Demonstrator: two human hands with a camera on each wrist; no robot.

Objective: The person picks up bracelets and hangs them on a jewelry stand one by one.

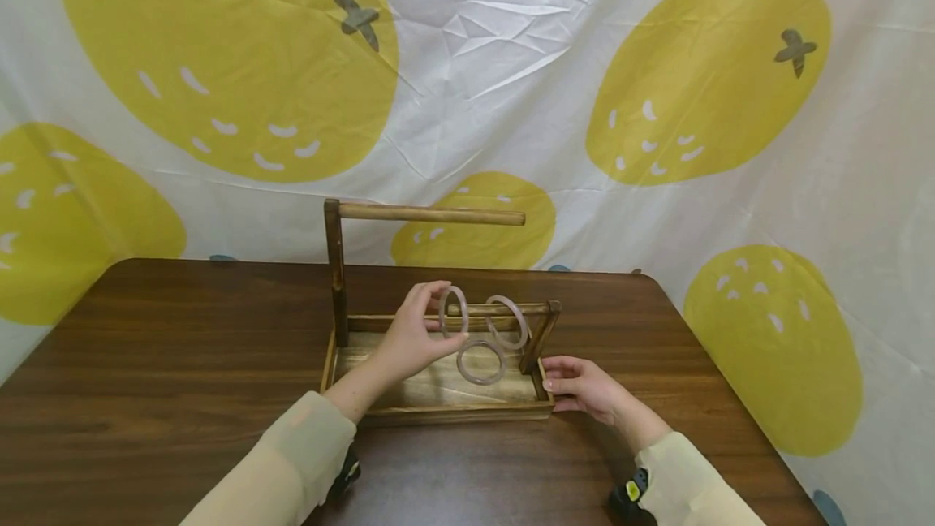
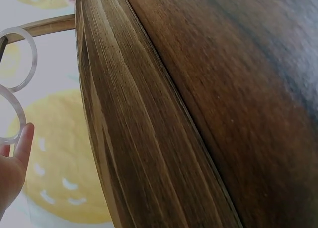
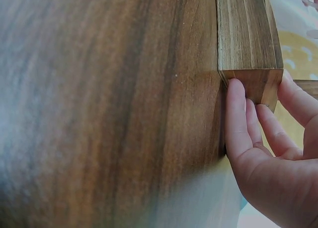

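1. Pale cloth (image 1: 497, 128) printed with yellow fruit hangs at twelve o'clock, behind the brown tabletop (image 1: 183, 364).
2. On the tabletop sits a wooden stand (image 1: 467, 411) with a tray base; its tall post (image 1: 335, 266) rises at ten o'clock, bearing an upper bar (image 1: 438, 214) that points toward three o'clock.
3. Reaching in from seven o'clock, the left hand (image 1: 415, 335) pinches a translucent ring (image 1: 465, 315) between thumb and fingers, upright near the free end of the lower bar (image 1: 540, 308); whether the bar passes through it cannot be told.
4. At five o'clock from that ring, a second ring (image 1: 480, 382) shows against the tray floor; whether it lies or hangs is unclear.
5. At three o'clock, a third ring (image 1: 520, 316) appears threaded on the lower bar.
6. At two o'clock on the tray, a short post (image 1: 542, 335) carries that bar.
7. At three o'clock, the right hand (image 1: 592, 388) grips the tray's end, thumb and fingertips touching the wood.
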